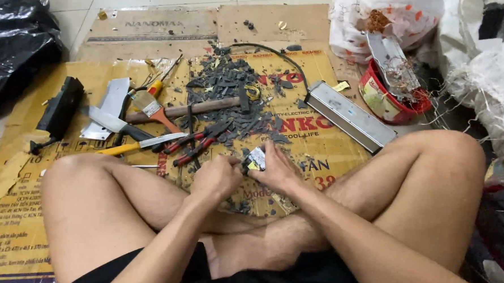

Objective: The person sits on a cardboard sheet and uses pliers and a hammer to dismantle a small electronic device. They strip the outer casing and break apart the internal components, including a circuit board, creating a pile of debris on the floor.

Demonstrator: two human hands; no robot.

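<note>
Head cam showed both hands, left hand (216,177) and right hand (276,171), gripping a small gray part (256,158) above crossed legs; red pliers (198,143), hammer (188,107), dark plastic scraps (232,84) crowded just beyond.

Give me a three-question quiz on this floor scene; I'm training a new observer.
1. True or false: both hands grip one small part.
2. Which tool lies across the pile of dark fragments: A hammer, B saw, C wrench?
3. What colour is the tub at upper right?

Key:
1. True: the left hand and right hand hold the small part.
2. A, the hammer on the fragments.
3. Red, the tub.
</note>
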